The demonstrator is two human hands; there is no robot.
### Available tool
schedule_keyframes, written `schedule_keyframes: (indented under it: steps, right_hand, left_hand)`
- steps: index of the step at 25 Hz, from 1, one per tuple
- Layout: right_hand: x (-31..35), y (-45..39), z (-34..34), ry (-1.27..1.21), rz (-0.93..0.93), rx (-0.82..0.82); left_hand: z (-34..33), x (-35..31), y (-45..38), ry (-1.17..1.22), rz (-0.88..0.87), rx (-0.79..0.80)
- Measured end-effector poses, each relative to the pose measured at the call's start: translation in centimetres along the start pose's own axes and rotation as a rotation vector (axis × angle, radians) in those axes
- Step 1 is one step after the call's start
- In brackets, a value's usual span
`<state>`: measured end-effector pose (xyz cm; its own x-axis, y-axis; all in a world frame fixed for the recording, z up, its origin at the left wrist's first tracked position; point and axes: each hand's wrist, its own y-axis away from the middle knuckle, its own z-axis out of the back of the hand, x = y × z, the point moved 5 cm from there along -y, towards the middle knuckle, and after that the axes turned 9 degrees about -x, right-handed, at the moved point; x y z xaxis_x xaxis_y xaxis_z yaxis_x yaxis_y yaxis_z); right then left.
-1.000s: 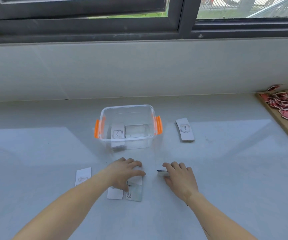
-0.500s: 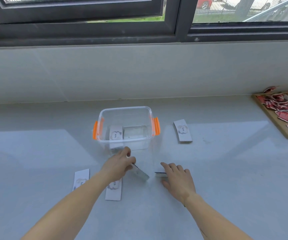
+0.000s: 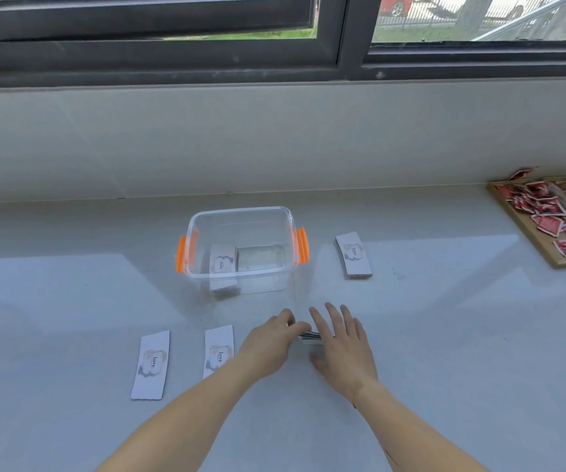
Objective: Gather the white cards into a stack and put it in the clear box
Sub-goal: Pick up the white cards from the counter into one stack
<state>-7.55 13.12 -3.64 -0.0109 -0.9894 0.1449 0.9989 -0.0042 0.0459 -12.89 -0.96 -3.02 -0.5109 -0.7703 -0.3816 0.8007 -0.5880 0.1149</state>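
The clear box (image 3: 240, 209) with orange handles stands mid-counter, and a white card (image 3: 221, 262) leans inside it. Just in front of the box a small card stack (image 3: 310, 337) lies on the counter between my hands. My left hand (image 3: 269, 344) has its fingertips closed on the stack's left edge. My right hand (image 3: 343, 345) lies flat over the stack's right side with fingers spread, hiding most of it. Loose white "love" cards lie at the left (image 3: 151, 364), beside my left wrist (image 3: 218, 350), and right of the box (image 3: 353, 255).
A wooden tray (image 3: 526, 229) with several red and brown packets sits at the far right. A pale wall under a dark-framed window closes off the back of the grey counter (image 3: 445, 335).
My left hand lifted a card from the spot near my wrist and carried it right to the stack beside my right hand. My right hand's fingers have spread flat. The camera has tilted slightly.
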Motion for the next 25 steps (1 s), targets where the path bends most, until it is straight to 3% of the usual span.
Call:
schedule_keyframes:
  steps: [6, 11, 15, 21, 25]
  right_hand:
    - [-0.2, -0.4, -0.1, 0.034, -0.021, 0.005]
    - [0.2, -0.6, 0.2, 0.131, -0.046, -0.010]
    - [0.2, -0.7, 0.2, 0.111, -0.033, -0.003]
    - [0.1, -0.7, 0.1, 0.070, -0.041, 0.000]
    - [0.1, -0.7, 0.0, 0.061, -0.049, -0.008]
  left_hand:
    - [-1.0, -1.7, -0.5, 0.320, 0.059, 0.129]
    - [-0.9, -1.1, 0.1, 0.340, 0.111, 0.141]
    - [1.1, 2.9, 1.4, 0.077, -0.002, 0.135]
    - [3.9, 8.3, 3.5, -0.352, -0.273, 0.339]
    - [4.3, 9.3, 4.2, -0.471, -0.353, 0.386]
